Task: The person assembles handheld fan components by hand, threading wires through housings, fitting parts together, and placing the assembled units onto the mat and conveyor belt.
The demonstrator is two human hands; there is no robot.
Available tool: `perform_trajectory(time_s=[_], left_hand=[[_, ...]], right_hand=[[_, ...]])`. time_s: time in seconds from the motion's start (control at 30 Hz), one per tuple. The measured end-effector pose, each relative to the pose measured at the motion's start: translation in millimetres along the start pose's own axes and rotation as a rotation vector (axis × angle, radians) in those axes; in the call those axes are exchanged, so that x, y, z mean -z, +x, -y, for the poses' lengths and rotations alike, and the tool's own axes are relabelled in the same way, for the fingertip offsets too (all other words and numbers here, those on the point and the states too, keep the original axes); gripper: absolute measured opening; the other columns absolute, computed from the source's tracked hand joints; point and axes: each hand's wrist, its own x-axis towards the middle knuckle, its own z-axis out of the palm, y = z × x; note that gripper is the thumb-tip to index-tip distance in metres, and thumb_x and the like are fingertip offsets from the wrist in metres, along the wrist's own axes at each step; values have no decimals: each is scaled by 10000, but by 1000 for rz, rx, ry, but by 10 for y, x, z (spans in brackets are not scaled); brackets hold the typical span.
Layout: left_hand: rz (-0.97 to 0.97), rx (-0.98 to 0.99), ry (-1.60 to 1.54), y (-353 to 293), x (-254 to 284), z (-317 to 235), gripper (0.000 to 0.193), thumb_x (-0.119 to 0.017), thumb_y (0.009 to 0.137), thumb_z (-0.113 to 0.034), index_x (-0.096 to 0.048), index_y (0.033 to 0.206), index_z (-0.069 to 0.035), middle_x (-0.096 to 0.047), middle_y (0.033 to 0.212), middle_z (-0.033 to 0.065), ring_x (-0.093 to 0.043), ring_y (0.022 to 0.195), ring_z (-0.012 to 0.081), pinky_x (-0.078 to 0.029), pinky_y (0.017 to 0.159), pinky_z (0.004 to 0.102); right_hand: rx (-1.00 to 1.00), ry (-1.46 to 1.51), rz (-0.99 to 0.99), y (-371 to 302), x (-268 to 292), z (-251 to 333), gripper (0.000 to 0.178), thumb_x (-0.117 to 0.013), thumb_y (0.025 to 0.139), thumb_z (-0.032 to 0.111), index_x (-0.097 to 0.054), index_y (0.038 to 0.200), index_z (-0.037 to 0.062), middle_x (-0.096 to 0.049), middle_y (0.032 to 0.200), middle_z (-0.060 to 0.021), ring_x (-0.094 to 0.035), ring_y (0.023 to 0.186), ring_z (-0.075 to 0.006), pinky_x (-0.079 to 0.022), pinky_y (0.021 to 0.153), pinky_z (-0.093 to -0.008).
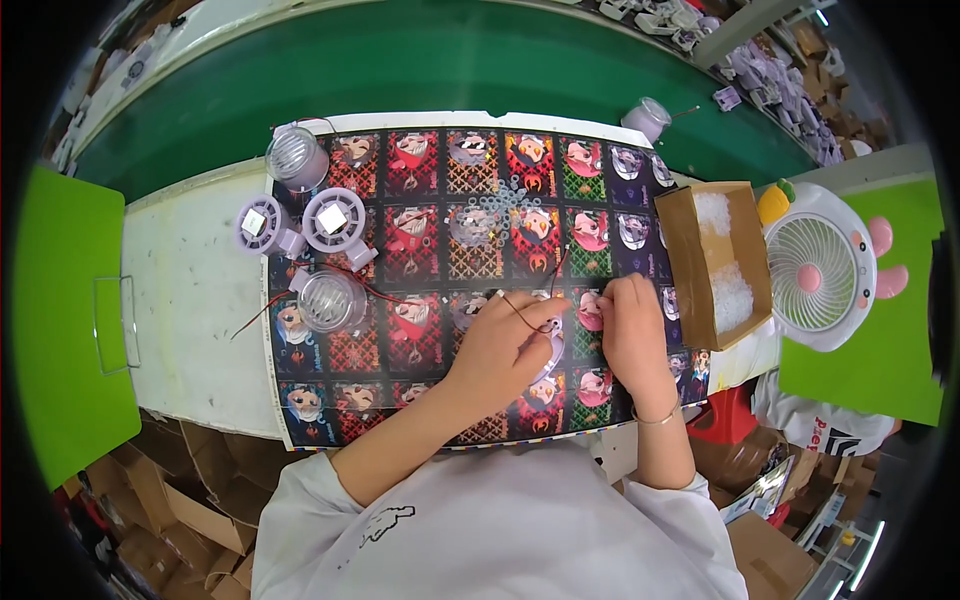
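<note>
My left hand (510, 345) is closed around a lilac and white round part (550, 362), mostly hidden under the palm and fingers. A thin dark red wire (522, 312) rises from it, curling over the fingers. Close by on the right, my right hand (632, 325) has its fingers bent together over the printed sheet (410, 350); whatever they pinch is hidden. Beyond both hands lies a loose pile of small clear rings (495, 207). On the left are two lilac round housings, one with a white square (333, 218) on top, and a clear-capped one (332, 302) with wires.
Right of my hands stands an open cardboard box (690, 270) holding small clear pieces. Beside it is a white fan (820, 265) with pink ears. Another clear-capped part (297, 158) sits at the far left corner. A green conveyor belt (400, 65) runs behind the table.
</note>
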Motion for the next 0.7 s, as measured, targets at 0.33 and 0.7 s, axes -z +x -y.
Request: perform_trajectory(time_s=[0.33, 0.7], left_hand=[[23, 51, -9, -34, 5, -13, 396, -564, 801, 11, -648, 1186, -34, -652, 987, 132, -585, 915, 291, -478, 813, 373], [-99, 30, 54, -18, -68, -33, 347, -536, 810, 31, -669, 1126, -21, -672, 1015, 147, -611, 904, 302, -492, 797, 386]], right_hand=[[-21, 515, -181, -251, 138, 683, 151, -654, 827, -41, -585, 955, 1, -566, 818, -158, -590, 696, -337, -486, 600, -388], [-117, 428, -360, -133, 37, 809, 91, -604, 832, -50, -588, 903, 2, -561, 795, -164, -567, 637, -364, -464, 541, -419]])
